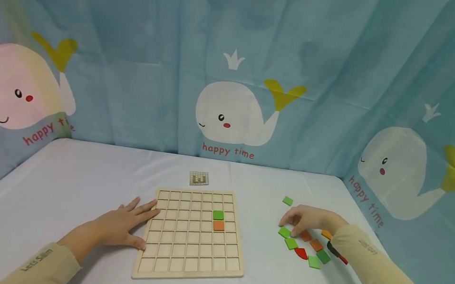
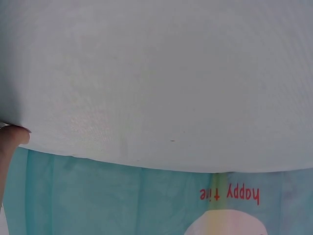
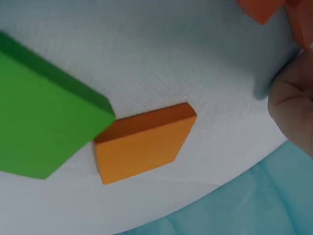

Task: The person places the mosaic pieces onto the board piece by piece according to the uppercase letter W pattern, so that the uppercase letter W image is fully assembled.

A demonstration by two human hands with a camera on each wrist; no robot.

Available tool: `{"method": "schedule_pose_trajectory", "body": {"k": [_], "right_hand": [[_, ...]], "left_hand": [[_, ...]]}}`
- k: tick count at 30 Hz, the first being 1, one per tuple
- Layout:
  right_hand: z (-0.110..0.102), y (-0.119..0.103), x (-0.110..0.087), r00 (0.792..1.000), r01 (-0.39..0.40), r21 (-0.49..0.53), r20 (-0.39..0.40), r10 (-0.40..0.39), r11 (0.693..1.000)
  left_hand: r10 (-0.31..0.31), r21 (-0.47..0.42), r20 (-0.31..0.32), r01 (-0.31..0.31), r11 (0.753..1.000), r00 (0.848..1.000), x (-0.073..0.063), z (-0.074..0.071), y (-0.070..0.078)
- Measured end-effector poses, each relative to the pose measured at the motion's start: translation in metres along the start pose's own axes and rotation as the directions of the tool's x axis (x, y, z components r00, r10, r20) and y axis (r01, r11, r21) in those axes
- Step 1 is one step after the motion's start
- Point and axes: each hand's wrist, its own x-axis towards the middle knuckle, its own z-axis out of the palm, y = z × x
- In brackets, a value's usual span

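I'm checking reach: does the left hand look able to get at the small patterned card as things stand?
Probably yes: the left hand rests at the left edge of the board, and the card lies uncovered past its far edge, with nothing standing between.

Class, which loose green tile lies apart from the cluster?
The light green square tile beyond the right hand; other loose green tiles lie clustered on the near side.

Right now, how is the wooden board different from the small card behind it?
Size: the board is much bigger than the card.
Surface: the board has framed squares, two filled by a green tile and an orange tile; the card shows a brownish pattern.
Contact: the left hand touches the board's edge; no hand touches the card.
Shared: both lie on the white table.
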Motion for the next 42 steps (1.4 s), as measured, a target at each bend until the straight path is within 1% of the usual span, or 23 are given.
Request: {"method": "schedule_pose_trajectory", "body": {"k": [4,8,14,16,23,29,34,42], "right_hand": [[0.001,0.0,0.001,0.999,0.033,-0.014,0.003,-0.033,0.999],[0.002,0.0,0.004,0.999,0.049,-0.027,-0.001,-0.049,0.998],[0.003,0.0,0.007,0.999,0.021,-0.035,-0.033,-0.022,0.999],[0.004,0.0,0.007,0.999,0.019,-0.035,-0.039,-0.021,0.999],[0.006,0.002,0.005,0.998,0.003,-0.052,-0.06,-0.006,0.999],[0.008,0.001,0.003,0.998,0.034,-0.045,-0.054,-0.037,0.998],[0.01,-0.001,0.001,0.997,0.059,-0.055,-0.046,-0.062,0.997],[0.013,-0.002,-0.003,0.997,0.027,-0.046,-0.072,-0.03,0.999]], "left_hand": [[-0.002,-0.005,0.004,0.002,1.0,1.0,0.0,0.0,-0.001],[-0.021,-0.008,0.01,0.021,1.0,1.0,0.0,0.0,-0.002],[-0.025,0.002,0.011,0.025,1.0,1.0,0.0,-0.001,-0.002],[-0.017,0.0,0.008,0.017,1.0,1.0,0.0,-0.002,-0.002],[-0.022,-0.015,0.013,0.022,1.0,1.0,0.0,-0.002,0.0],[-0.014,-0.015,0.01,0.015,1.0,1.0,0.0,-0.001,0.001],[-0.023,-0.013,0.012,0.023,1.0,1.0,0.0,-0.001,0.001],[-0.014,-0.009,0.003,0.014,1.0,1.0,0.001,0.001,-0.002]]}}
